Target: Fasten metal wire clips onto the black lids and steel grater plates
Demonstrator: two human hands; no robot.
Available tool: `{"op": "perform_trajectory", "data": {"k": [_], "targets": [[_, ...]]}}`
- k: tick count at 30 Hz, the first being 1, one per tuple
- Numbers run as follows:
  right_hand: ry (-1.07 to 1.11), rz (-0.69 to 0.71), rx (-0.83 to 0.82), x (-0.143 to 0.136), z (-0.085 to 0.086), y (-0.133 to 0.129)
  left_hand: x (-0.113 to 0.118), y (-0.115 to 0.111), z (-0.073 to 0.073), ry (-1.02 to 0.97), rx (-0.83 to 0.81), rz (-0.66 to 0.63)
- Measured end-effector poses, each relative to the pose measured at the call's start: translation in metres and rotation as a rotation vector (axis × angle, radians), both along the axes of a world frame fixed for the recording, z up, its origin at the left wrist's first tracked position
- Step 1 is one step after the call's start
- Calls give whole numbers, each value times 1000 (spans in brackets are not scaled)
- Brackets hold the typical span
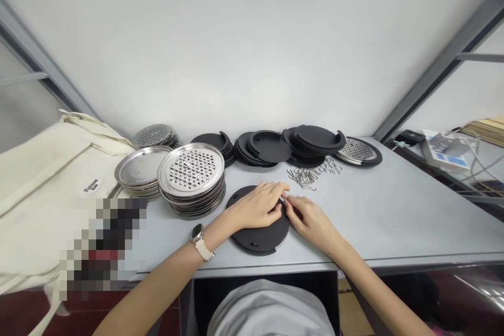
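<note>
A black round plate (260, 239) with small slots lies flat on the table in front of me. Across its upper right part rests my left hand (260, 205), its fingers bent over the rim and gripping it. My right hand (311, 220) is at the plate's right edge, thumb and fingers pinched together beside my left fingertips. What sits in that pinch is too small and hidden to name. Just beyond the hands lie a pile of small metal hooks (303, 176) and several metal rings (331, 166).
Stacked metal grater discs (191, 170) and plain-rimmed metal discs (142, 168) stand at left. Black round holders (318, 139) are piled along the wall. A grater disc in a black holder (359, 151) lies at right. A cream cloth bag (51, 178) covers the left side.
</note>
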State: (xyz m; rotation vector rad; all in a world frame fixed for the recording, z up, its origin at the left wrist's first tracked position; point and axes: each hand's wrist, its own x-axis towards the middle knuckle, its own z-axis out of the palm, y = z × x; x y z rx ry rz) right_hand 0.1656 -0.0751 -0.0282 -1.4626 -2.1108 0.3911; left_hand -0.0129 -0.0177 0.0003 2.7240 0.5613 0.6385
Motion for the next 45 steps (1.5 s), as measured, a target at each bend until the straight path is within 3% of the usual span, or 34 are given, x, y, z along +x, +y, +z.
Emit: {"op": "perform_trajectory", "data": {"k": [14,45], "targets": [[0,-1,6,0,-1,-1,1,-2,0,32,112,1],[-25,0,13,0,2,-1,1,-1,0,50,116,11]]}}
